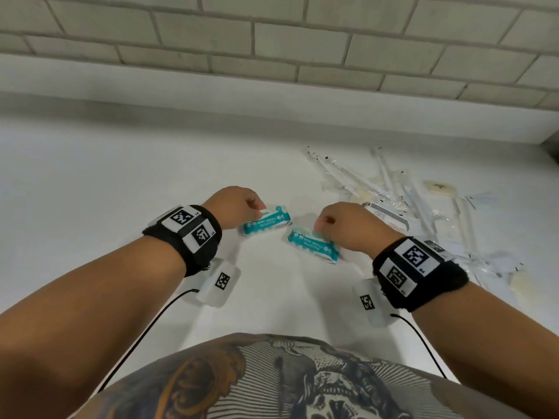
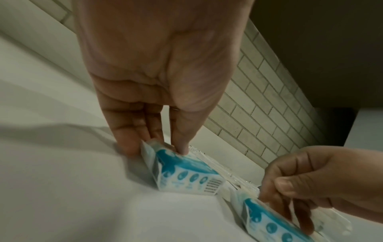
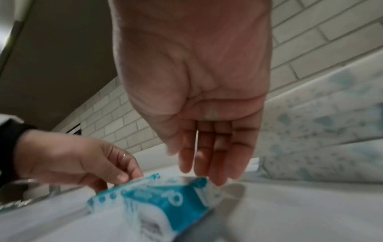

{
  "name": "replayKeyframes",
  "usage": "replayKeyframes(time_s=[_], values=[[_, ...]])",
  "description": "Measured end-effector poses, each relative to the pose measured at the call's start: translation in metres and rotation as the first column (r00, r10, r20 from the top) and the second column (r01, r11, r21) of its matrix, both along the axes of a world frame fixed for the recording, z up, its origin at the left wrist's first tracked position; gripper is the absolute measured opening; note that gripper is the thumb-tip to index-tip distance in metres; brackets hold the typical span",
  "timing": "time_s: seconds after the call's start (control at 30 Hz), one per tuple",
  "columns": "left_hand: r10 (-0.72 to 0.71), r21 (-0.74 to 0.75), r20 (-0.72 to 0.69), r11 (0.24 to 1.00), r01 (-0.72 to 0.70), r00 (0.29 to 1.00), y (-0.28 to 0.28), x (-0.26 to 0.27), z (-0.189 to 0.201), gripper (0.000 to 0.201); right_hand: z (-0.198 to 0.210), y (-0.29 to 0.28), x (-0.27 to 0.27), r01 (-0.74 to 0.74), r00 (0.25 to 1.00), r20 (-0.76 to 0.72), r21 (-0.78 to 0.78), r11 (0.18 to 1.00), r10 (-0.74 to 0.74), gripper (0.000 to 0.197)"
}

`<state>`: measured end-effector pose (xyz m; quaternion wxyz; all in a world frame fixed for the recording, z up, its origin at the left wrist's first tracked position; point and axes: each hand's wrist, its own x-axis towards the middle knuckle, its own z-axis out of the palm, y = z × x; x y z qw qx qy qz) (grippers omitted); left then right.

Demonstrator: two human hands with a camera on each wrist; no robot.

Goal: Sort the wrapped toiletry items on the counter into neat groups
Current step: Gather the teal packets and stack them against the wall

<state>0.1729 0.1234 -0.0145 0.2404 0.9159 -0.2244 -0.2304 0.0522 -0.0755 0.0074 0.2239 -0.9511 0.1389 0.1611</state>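
Head view. The counter [image 1: 121, 176] was white, backed by a tiled wall [image 1: 272, 31]. Two teal wipes packs lay near the centre, close together but apart. The left hand [image 1: 234, 207] was at the 9 o'clock end of the left pack [image 1: 267, 223], fingers curled down onto its edge. The right hand [image 1: 348, 225] sat at 2 o'clock of the right pack [image 1: 313, 244], fingers bent onto its upper edge. A loose pile [image 1: 417, 213] of clear-wrapped white items lay at 3 o'clock of the hands, well apart from the left pack (individual items in it could not be told apart).

Left wrist view. The left hand [image 2: 157, 73] pinched the end seam of the left pack [image 2: 186, 173] between thumb and fingers [image 2: 128, 140]; the pack rested on the counter [image 2: 62, 196]. At 4 o'clock the right hand [image 2: 323, 183] held the right pack [image 2: 275, 227], fingertips pressed on its top. Clear wrappers showed behind both packs.

Right wrist view. The right hand [image 3: 199, 81] had its fingers [image 3: 215, 157] straight and close together, tips touching the corner of the right pack [image 3: 161, 206]; whether the thumb closed the pinch could not be told (image blurred). At 9 o'clock the left hand [image 3: 72, 163] pinched a pack edge. A pale patterned packet [image 3: 323, 131] lay at 3 o'clock.
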Motion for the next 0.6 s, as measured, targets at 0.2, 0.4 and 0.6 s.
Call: replayKeyframes(time_s=[0.2, 0.4, 0.6], values=[[-0.041, -0.015, -0.058, 0.999, 0.040, 0.997, 0.003, -0.007, -0.001, 0.024, 0.010, 0.003, 0.002, -0.076, 0.995, -0.076, -0.260, 0.963, 0.058, 0.031], [-0.003, -0.066, -0.031, 0.998, 0.001, 1.000, -0.008, -0.033, -0.005, 0.059, 0.014, 0.026, 0.029, -0.197, 0.977, 0.041, -0.229, 0.953, 0.212, 0.039], [-0.076, -0.023, -0.008, 0.997, 0.076, 0.997, -0.009, -0.039, -0.003, 0.041, 0.021, 0.007, 0.016, -0.121, 0.987, 0.087, -0.167, 0.978, 0.137, 0.034]])
